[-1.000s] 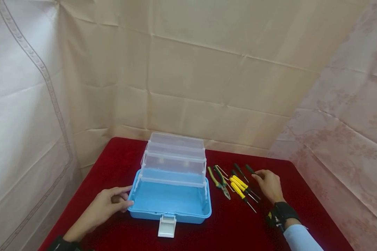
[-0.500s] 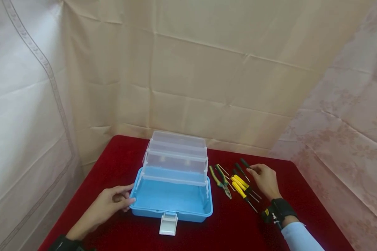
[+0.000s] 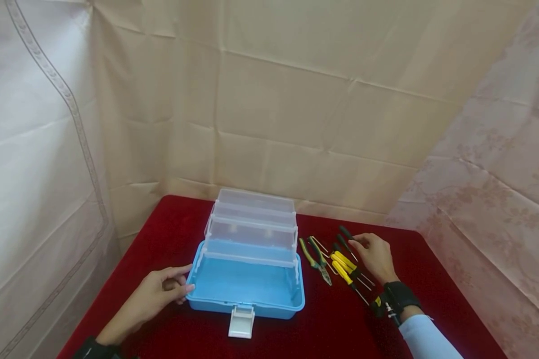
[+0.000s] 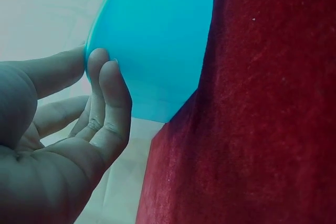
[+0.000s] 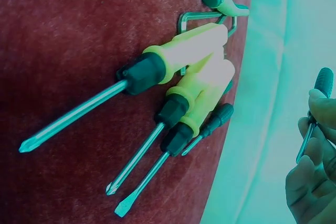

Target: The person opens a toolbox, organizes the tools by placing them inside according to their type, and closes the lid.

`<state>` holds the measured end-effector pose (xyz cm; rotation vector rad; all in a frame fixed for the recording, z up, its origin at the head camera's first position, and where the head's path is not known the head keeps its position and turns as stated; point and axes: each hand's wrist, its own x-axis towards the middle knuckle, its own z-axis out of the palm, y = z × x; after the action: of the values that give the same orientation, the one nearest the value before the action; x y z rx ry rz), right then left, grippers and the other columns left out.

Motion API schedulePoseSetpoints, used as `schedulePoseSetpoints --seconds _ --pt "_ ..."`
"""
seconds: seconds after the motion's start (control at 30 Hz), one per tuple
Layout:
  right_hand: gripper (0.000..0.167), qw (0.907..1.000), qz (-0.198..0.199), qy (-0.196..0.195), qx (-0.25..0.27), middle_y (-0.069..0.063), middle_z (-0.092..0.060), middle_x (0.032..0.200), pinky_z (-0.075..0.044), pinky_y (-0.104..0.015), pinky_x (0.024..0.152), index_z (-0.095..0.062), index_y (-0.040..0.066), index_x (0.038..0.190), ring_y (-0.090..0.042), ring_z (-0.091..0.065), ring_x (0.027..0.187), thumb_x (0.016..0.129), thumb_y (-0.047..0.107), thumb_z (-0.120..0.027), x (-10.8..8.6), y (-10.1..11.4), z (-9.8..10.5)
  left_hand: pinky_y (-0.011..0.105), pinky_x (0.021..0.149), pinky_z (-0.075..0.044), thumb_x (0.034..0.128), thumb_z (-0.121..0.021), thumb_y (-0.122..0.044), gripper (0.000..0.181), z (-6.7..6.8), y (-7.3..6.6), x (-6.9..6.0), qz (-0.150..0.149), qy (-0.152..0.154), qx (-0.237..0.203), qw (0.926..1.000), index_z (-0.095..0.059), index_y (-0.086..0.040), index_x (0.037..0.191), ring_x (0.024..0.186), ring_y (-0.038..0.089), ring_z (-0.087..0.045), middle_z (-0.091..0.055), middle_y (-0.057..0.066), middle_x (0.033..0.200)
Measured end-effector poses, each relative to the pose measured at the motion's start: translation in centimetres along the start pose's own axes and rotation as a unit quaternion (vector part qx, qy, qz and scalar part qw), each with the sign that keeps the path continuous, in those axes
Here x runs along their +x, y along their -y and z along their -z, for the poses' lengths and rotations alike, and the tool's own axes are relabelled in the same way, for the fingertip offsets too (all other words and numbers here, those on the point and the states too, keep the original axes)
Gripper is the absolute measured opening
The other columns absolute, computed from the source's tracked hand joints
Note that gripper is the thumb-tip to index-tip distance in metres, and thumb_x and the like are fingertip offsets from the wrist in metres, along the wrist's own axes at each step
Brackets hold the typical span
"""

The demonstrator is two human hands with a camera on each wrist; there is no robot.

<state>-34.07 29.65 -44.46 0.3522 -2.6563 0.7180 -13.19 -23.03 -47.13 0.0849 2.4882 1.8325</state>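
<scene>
The left hand (image 3: 154, 295) pinches the left rim of a light blue toolbox (image 3: 247, 310); in the left wrist view its thumb and fingers (image 4: 115, 90) hold the box edge (image 4: 152, 40). The right hand (image 3: 376, 257) pinches a small dark-handled screwdriver (image 3: 346, 232), held off the table in the right wrist view, the fingers (image 5: 317, 166) round its shaft (image 5: 305, 142). Beside it lie several yellow-handled screwdrivers (image 3: 343, 271), another small dark one (image 5: 215, 121) and pliers (image 3: 319, 264).
Clear stepped trays (image 3: 251, 229) stand raised at the back of the toolbox, and its white latch (image 3: 241, 323) hangs at the front. Bent hex keys (image 5: 202, 16) lie by the pliers. Cloth walls (image 3: 274, 109) enclose the red table (image 3: 170, 224).
The right hand has moved left and slightly back with the small dark screwdriver, toward the other tools. The left hand keeps its hold on the toolbox rim.
</scene>
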Motion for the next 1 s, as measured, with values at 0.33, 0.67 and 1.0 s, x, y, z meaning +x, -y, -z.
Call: schedulePoseSetpoints --seconds 0.33,0.67,1.0 --pt "0.018 1.0 0.005 0.001 0.005 -0.011 -0.072 0.098 -0.049 -0.038 0.069 -0.078 0.003 0.106 -0.026 -0.064 0.083 0.097 0.019 -0.075 0.6 0.9 -0.2 0.034 0.071 -0.06 0.0909 -0.08 -0.024 0.067 0.0 0.0 -0.1 0.002 0.0 -0.008 1.0 -0.054 0.008 0.144 0.076 0.023 -0.067 -0.063 0.012 0.092" --pt "0.017 1.0 0.007 0.002 0.006 -0.011 -0.07 0.097 -0.047 -0.036 0.066 -0.077 0.004 0.105 -0.024 -0.062 0.08 0.096 0.018 -0.075 1.0 1.6 -0.5 0.033 0.07 -0.06 0.0916 -0.08 -0.024 0.066 0.0 -0.2 -0.1 -0.004 0.0 -0.003 1.0 -0.054 0.007 0.144 0.076 0.023 -0.066 -0.063 0.012 0.093" --pt "0.018 0.9998 0.018 0.006 0.008 -0.008 -0.068 0.094 -0.041 -0.031 0.059 -0.077 0.005 0.105 -0.021 -0.053 0.072 0.096 0.02 -0.075 1.2 2.1 -0.8 0.033 0.07 -0.059 0.0914 -0.08 -0.023 0.065 -0.1 -0.3 -0.1 -0.005 -0.009 0.007 0.9999 -0.055 0.007 0.143 0.075 0.023 -0.065 -0.061 0.011 0.092"
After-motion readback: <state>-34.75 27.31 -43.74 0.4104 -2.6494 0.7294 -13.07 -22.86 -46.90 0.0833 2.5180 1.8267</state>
